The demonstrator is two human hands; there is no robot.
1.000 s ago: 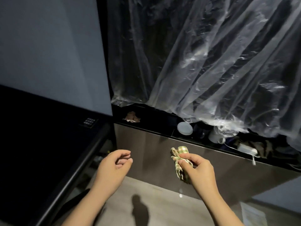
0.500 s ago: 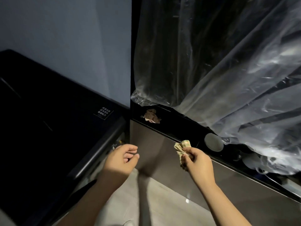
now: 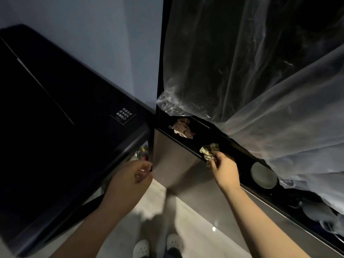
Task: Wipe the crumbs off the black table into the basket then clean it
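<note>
- Cloth point(image 3: 209, 152): checked and crumpled. It is pinched in the right hand point(image 3: 226, 170) between thumb and curled fingers. The free end projects toward 10 o'clock from the grip and sits over the front edge of the black table point(image 3: 202, 136). Contact with the surface cannot be confirmed.
- Right hand: positioned at 4 o'clock of frame centre, with the forearm entering from 5 o'clock.
- Left hand point(image 3: 128, 179): positioned at 7 o'clock of frame centre. The fingers are loosely curled inward and nothing is held. The knuckles are just beside the vertical corner of the grey-brown front panel point(image 3: 176, 164); contact cannot be confirmed.
- Black table: narrow dark top above the front panel, running from frame centre toward 4 o'clock.
- Crumb pile point(image 3: 183, 127): brownish, ragged clump lying on the black table. It is at 10 o'clock of the cloth, near it but apart.
- Round pale disc point(image 3: 263, 175): lies on the black table at 3 o'clock of the right hand, near it.
- Clear plastic sheet point(image 3: 260, 81): hangs across the frame from 12 to 3 o'clock. Its lower hem reaches the rear of the black table behind the crumb pile. Pale items under it at 4 o'clock are too obscured to identify.
- Dark glossy surface point(image 3: 55, 136): fills the 9 o'clock side. A white-lettered label point(image 3: 123, 115) sits near its right corner; the text is illegible.
- Blue-grey wall point(image 3: 93, 43): at 11 o'clock.
- White perforated shoes point(image 3: 141, 248): at 6 o'clock, on the pale floor point(image 3: 195, 229).
</note>
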